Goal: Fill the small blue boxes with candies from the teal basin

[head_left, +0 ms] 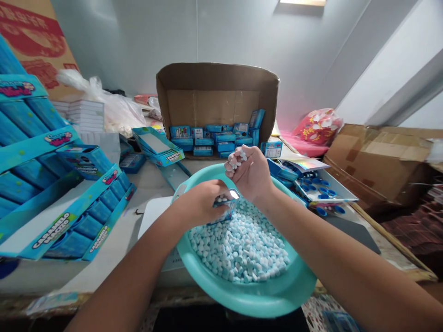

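A turquoise plastic basin [277, 290] sits in front of me, heaped with small white and pale blue candies [238, 249]. My left hand [200, 203] is closed around a small blue candy box [226, 203] held over the heap, its open end up. Just above it, my right hand [247, 173] is cupped shut on a handful of candies, some showing between the fingers.
An open cardboard box [216, 99] behind the basin holds several small blue boxes [221, 136]. Blue display cartons [79, 216] stack up at the left. Blue caps and a shiny sheet [318, 184] lie at the right, beside a brown carton [377, 161].
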Demonstrator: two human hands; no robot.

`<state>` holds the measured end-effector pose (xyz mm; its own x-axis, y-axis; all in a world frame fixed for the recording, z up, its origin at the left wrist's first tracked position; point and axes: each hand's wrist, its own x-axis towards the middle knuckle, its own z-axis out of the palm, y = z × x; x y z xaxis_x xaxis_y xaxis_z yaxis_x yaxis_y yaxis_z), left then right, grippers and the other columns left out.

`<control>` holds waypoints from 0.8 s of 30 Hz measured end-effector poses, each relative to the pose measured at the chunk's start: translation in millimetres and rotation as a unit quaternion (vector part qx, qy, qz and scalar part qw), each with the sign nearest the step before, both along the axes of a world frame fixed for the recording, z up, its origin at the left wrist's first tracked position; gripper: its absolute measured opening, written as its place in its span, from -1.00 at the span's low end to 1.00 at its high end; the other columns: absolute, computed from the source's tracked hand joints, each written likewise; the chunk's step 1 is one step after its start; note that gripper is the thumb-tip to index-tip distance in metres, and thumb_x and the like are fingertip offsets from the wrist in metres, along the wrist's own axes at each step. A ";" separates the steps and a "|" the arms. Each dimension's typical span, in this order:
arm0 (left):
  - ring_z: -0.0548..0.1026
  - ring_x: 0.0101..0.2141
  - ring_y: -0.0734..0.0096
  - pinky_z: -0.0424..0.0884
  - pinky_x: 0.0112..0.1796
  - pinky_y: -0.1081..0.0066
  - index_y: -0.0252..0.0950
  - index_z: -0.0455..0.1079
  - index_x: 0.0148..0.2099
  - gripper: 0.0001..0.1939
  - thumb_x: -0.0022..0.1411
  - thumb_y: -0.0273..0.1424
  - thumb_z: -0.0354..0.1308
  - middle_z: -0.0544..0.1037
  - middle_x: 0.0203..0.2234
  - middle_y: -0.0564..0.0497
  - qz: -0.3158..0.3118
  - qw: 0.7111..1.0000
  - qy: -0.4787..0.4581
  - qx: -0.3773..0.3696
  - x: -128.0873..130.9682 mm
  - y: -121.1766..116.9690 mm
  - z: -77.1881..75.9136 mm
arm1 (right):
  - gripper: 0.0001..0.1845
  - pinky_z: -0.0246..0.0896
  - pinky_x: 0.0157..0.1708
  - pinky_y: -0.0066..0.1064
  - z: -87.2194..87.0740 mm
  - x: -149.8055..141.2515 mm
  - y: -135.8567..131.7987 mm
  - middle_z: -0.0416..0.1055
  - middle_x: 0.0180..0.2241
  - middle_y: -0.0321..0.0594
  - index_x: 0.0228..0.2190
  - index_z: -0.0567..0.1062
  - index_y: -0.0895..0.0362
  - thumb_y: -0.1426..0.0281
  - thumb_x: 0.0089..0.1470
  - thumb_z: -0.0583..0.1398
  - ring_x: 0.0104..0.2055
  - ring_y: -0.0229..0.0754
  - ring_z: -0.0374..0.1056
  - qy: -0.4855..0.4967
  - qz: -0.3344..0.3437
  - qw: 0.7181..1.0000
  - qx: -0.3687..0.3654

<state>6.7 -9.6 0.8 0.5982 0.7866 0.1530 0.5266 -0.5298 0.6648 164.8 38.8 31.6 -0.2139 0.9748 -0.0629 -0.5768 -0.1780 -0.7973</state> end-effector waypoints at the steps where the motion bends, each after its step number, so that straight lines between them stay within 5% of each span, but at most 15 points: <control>1: 0.54 -0.09 0.29 0.41 -0.04 0.36 -0.23 0.54 -0.13 -0.83 0.23 -0.35 0.24 0.59 -0.12 -0.02 0.012 1.000 -0.009 0.007 -0.8 0.4 0.4 | -0.79 0.13 -0.55 -0.50 0.3 0.0 -0.6 0.28 -0.59 -0.39 -0.52 0.33 0.10 0.27 -0.05 0.23 -0.55 -0.32 0.24 -0.002 0.001 1.000 0.003; 7: 0.50 -0.28 0.36 0.34 -0.25 0.37 -0.27 0.53 -0.36 -0.80 0.18 -0.24 0.34 0.56 -0.34 0.02 0.052 0.998 -0.035 0.015 -2.1 0.7 3.8 | -0.78 0.16 -0.53 -0.51 0.6 -0.7 -3.3 0.30 -0.57 -0.38 -0.51 0.34 0.10 0.25 -0.05 0.24 -0.53 -0.32 0.26 -0.029 0.029 0.999 0.013; 13: 0.52 -0.39 0.37 0.33 -0.36 0.39 -0.25 0.53 -0.38 -0.74 0.09 -0.16 0.39 0.60 -0.44 0.06 0.115 0.985 -0.104 -0.072 -0.9 -1.2 2.2 | -0.77 0.13 -0.55 -0.50 -2.9 -3.8 -4.4 0.32 -0.52 -0.37 -0.49 0.34 0.10 0.24 -0.08 0.24 -0.52 -0.31 0.27 -0.045 0.048 0.998 0.009; 19: 0.43 -0.50 0.47 0.26 -0.47 0.46 -0.30 0.40 -0.47 -0.64 0.11 -0.12 0.34 0.48 -0.56 0.08 0.215 0.933 -0.255 -0.134 -0.2 6.3 -1.9 | -0.80 0.18 -0.55 -0.48 -9.8 -7.3 -4.9 0.34 -0.49 -0.36 -0.47 0.36 0.11 0.25 -0.06 0.22 -0.53 -0.30 0.28 -0.062 0.069 0.995 -0.029; 24: 0.52 -0.41 0.39 0.44 -0.35 0.41 -0.29 0.36 -0.39 -0.65 0.09 -0.11 0.32 0.51 -0.51 0.06 0.275 0.871 -0.380 -0.148 -3.1 15.3 0.7 | -0.75 0.12 -0.57 -0.49 -13.7 -11.1 -9.2 0.32 -0.51 -0.38 -0.45 0.34 0.10 0.19 -0.03 0.22 -0.53 -0.29 0.28 -0.085 0.139 0.986 -0.045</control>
